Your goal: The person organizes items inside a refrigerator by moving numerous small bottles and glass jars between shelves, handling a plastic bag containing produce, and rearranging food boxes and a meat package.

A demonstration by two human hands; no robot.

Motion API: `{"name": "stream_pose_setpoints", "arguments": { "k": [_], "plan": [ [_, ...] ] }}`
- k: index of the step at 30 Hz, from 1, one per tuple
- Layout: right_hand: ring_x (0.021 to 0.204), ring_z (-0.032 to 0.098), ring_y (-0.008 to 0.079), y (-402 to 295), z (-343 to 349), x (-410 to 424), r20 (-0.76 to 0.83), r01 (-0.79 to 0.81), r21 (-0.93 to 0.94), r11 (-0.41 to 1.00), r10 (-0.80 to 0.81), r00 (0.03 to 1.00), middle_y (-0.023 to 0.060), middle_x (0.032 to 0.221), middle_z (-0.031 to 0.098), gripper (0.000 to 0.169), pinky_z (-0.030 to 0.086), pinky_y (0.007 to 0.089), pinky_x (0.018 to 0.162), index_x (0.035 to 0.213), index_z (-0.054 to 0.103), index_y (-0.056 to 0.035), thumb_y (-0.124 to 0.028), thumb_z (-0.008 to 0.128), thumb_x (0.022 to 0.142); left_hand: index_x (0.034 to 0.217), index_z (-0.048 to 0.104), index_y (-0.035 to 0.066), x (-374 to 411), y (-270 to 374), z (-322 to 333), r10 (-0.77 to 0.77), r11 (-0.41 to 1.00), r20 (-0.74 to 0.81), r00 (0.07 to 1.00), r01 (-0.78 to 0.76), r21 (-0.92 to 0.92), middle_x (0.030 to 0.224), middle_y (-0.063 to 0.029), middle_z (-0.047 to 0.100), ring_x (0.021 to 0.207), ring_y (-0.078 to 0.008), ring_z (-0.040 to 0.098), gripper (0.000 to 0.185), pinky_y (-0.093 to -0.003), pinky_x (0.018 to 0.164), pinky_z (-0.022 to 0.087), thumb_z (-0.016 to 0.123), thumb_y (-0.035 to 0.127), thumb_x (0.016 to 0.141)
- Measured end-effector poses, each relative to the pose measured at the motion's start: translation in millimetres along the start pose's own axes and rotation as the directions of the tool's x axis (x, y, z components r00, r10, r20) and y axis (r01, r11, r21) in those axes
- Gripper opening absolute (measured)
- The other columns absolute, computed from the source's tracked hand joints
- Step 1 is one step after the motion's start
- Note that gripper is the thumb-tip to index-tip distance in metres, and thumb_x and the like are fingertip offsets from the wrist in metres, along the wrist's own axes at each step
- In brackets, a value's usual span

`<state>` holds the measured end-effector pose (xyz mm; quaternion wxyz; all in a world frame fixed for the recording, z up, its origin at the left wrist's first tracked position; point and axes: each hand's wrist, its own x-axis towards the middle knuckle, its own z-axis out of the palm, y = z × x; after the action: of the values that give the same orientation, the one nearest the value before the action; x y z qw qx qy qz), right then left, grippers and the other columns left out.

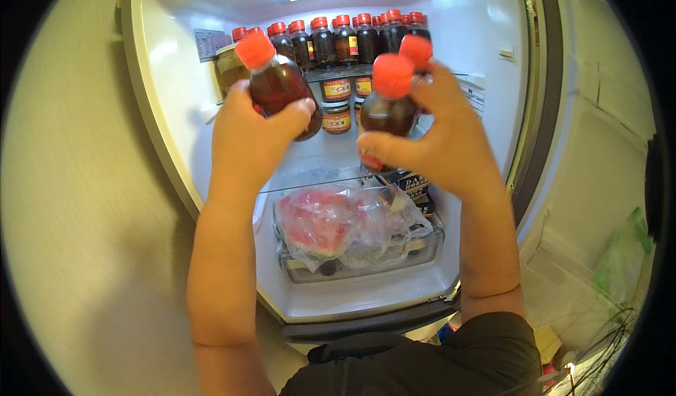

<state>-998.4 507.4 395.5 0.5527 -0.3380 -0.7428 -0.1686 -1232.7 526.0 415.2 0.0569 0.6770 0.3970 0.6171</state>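
Note:
My left hand grips a bottle of dark liquid with a red cap, tilted to the left before the upper shelf. In my right hand are two similar red-capped bottles, a nearer bottle and another behind it whose red cap shows beside my fingers. Both hands are raised inside an open refrigerator. Behind them, rows of red-capped bottles stand upright on the glass upper shelf. My right hand hides part of the shelf's right side.
Labelled jars are stacked under the upper shelf. Lower down, cut watermelon in clear plastic lies over a drawer, beside dark boxes bearing writing. A larger jar stands at upper left. The open door is at right.

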Motion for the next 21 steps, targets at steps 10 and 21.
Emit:
{"name": "stream_pose_setpoints", "arguments": {
  "k": [10,21],
  "plan": [
    [0.101,0.063,0.0331,28,6,87,-0.256,-0.194,-0.165,0.967,0.148,0.955,0.0246,0.116,0.056,0.071,0.052,0.0384,0.086,0.111,0.07,-0.0015,-0.055,0.079,0.065,0.097,0.073,0.003,93,14,10,0.073,0.962,0.079,0.994,-0.092,0.259,0.088,-0.0167,0.073,0.084,-0.0271,0.07,0.049,-0.0377,0.079,0.054,0.074,0.042,0.068],
    [0.09,0.07,0.0267,99,67,166,0.16,-0.286,-0.166,0.944,0.312,0.936,0.0159,0.101,0.072,0.069,0.054,0.0342,0.083,0.096,0.073,-0.0052,-0.063,0.081,0.059,0.097,0.075,0.003,165,-21,56,-0.186,0.838,0.125,0.974,0.091,0.538,0.104,-0.0207,0.072,0.096,-0.031,0.07,0.058,-0.0354,0.084,0.054,0.075,0.047,0.059]
  ]
}}
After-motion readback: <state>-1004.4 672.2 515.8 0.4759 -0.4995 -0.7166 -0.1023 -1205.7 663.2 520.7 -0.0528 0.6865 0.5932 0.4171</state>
